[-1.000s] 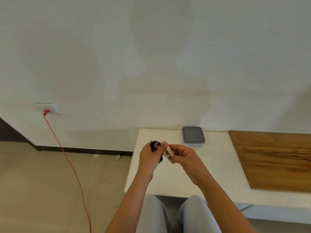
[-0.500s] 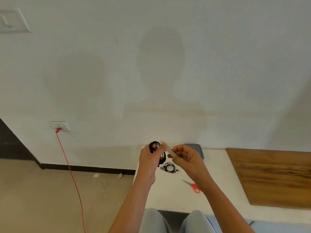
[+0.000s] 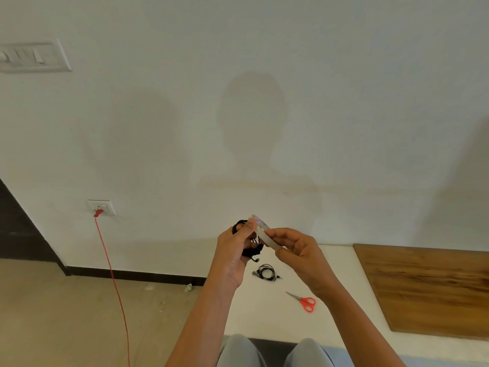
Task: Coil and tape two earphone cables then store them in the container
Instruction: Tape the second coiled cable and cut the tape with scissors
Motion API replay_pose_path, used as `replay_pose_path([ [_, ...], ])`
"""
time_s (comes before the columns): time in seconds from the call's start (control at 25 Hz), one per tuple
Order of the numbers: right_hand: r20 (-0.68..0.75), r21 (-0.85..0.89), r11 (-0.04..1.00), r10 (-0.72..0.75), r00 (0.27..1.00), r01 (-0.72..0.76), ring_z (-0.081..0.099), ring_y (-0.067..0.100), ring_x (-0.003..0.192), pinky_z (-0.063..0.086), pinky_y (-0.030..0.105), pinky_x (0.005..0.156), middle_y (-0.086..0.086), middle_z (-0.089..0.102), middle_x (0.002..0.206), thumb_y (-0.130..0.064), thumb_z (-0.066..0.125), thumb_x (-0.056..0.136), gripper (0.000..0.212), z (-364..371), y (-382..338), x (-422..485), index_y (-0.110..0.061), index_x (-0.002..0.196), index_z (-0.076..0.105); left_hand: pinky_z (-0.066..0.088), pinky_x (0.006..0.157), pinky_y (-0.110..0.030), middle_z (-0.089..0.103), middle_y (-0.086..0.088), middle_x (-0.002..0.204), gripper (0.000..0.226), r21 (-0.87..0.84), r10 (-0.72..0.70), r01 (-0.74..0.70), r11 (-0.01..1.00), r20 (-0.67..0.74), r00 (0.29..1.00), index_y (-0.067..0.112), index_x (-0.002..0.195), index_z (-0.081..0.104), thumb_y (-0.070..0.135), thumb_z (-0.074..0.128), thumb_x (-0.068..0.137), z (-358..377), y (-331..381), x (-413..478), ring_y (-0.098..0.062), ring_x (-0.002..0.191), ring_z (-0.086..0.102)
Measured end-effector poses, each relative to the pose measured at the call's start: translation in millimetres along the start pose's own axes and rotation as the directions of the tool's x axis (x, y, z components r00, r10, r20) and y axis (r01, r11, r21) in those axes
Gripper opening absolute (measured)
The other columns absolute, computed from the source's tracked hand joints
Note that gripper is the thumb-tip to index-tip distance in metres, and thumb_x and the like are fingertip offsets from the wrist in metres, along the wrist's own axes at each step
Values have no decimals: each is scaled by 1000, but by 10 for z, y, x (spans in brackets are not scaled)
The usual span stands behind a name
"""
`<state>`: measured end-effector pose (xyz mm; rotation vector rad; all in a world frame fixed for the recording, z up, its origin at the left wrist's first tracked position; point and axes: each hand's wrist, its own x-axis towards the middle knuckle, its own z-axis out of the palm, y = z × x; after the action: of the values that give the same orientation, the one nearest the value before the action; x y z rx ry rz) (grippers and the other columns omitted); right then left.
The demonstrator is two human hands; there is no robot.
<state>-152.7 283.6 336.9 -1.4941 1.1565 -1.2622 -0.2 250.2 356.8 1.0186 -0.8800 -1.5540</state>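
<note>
My left hand [image 3: 234, 247] grips a coiled black earphone cable [image 3: 252, 251], held up in front of the wall. Its thumb presses one end of a clear strip of tape [image 3: 263, 231] against the coil. My right hand [image 3: 296, 250] pinches the other end of that strip, just right of the coil. A second black earphone cable [image 3: 266, 272] lies coiled on the white table [image 3: 264, 321] below my hands. The container is hidden behind my hands.
Red-handled scissors [image 3: 304, 302] lie on the table right of the second coil. A wooden board [image 3: 428, 290] covers the table's right part. A red cord [image 3: 113, 282] hangs from a wall socket [image 3: 102, 207] to the floor at left. My knees [image 3: 275, 352] are under the table's front edge.
The view has tilted upward, so my hands sit higher against the wall. The second cable and scissors came into view. The grey container has gone behind my hands.
</note>
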Motion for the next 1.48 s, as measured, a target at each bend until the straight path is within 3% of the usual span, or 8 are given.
replay_pose_path([
  [0.2,-65,-93,995,-53,996,47,55,8,77,44,18,70,4,65,82,-15,68,85,2,51,-118,-27,-15,83,67,47,62,-27,59,4,60,13,-37,40,-40,999,7,999,8,83,62,20,67,87,-22,61,-84,-7,49,53],
  [0.36,-160,-102,995,-30,987,14,60,15,77,43,21,68,8,68,80,-47,68,76,33,163,-235,-24,-14,75,63,47,64,-22,53,0,64,32,-9,116,-116,993,77,990,19,70,43,9,71,82,-9,5,-159,-10,58,55],
  [0.48,-217,-156,988,-41,975,7,61,19,74,43,22,62,8,68,78,-39,68,84,27,211,-268,6,-13,75,63,48,58,-15,51,4,57,38,-16,124,-123,992,108,986,19,68,38,5,70,82,31,-26,-197,-8,57,58],
  [0.68,-216,-173,984,-74,974,36,58,0,63,40,9,53,6,71,77,-11,63,86,8,178,-335,-12,-12,78,63,45,63,-22,61,1,74,13,5,117,-118,993,42,992,13,83,62,21,61,93,59,17,-226,-9,59,49],
  [0.92,-108,-103,991,-92,990,81,68,8,92,49,13,77,-4,75,89,6,55,84,27,122,-268,-66,-15,95,69,46,66,-29,61,-7,77,10,-42,106,-106,993,-12,994,7,92,62,14,67,87,84,82,-236,-14,61,55],
  [1.08,-91,-157,982,-119,989,103,59,-4,74,44,8,69,-18,68,78,3,58,87,24,62,-258,-76,-17,93,70,46,62,-28,65,-3,70,7,-112,50,-51,992,-13,999,6,90,63,13,64,88,63,140,-225,-11,51,55],
  [1.28,-93,-202,975,-118,989,97,60,-3,83,44,9,74,-17,70,86,-2,60,88,25,50,-240,-88,-24,91,71,50,62,-29,67,-5,72,9,-149,10,-19,989,-60,998,6,90,66,15,64,89,5,152,-169,-11,51,60],
  [1.48,-128,-21,998,-56,990,54,62,0,73,43,9,56,-1,74,84,-3,62,88,16,118,-327,-49,-12,96,73,43,66,-27,51,-4,71,24,121,122,-116,986,-43,992,10,82,56,26,74,82,26,47,-206,-16,63,46],
])
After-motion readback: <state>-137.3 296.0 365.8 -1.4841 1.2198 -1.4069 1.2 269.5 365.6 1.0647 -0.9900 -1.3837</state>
